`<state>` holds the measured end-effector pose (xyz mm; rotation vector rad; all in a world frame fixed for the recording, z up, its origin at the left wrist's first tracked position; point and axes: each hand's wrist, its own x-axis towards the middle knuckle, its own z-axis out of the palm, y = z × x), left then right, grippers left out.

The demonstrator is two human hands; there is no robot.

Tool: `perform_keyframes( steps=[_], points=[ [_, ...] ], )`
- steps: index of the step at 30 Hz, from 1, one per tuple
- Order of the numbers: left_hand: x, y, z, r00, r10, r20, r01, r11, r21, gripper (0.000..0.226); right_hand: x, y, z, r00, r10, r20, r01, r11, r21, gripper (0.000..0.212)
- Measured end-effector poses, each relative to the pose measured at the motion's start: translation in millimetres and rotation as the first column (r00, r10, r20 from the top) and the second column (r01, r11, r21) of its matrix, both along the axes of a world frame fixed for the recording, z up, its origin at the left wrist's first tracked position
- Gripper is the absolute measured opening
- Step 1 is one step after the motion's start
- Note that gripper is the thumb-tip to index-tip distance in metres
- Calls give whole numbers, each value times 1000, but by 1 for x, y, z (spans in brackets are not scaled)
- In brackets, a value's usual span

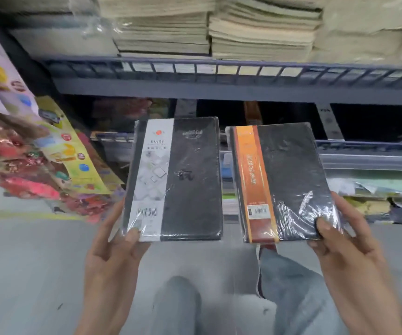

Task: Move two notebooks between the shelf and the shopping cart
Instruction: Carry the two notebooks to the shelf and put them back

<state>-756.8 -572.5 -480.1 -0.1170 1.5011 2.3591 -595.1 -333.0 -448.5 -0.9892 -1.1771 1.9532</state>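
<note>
The left hand (113,257) is closed on the near left corner of a black notebook with a white band (174,180), thumb on the cover and fingers behind it, while the right hand (347,257) pinches the near right corner of a black notebook with an orange band (283,182) the same way. Both shrink-wrapped notebooks are held up side by side, slightly apart, in front of the dark metal shelf (219,89). Stacks of pale exercise books (263,30) lie on that shelf, far above.

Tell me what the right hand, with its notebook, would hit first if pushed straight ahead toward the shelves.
Probably the lower shelf's rail, which sits just behind the orange-banded notebook in the right hand. Depth is unclear, so the gap can't be judged.
</note>
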Motion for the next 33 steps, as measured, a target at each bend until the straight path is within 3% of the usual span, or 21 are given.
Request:
perform_keyframes(
  steps=[8, 15, 23, 33],
  points=[
    [-37, 41, -24, 972, -50, -228, 63, 997, 50, 53, -30, 39, -37, 996, -41, -82, 48, 995, 90, 40],
    [-52, 76, -39, 919, -11, -394, 60, 992, 113, 59, -59, 69, -65, 965, -64, -256, 103, 984, 145, 32],
    [-62, 91, -50, 909, 50, -413, 31, 982, 186, 57, -74, 81, -79, 929, -32, -368, 111, 974, 195, 33],
    [-83, 101, -52, 926, 72, -370, 5, 979, 203, 48, -82, 89, -82, 922, -59, -382, 137, 974, 179, 36]
  ],
)
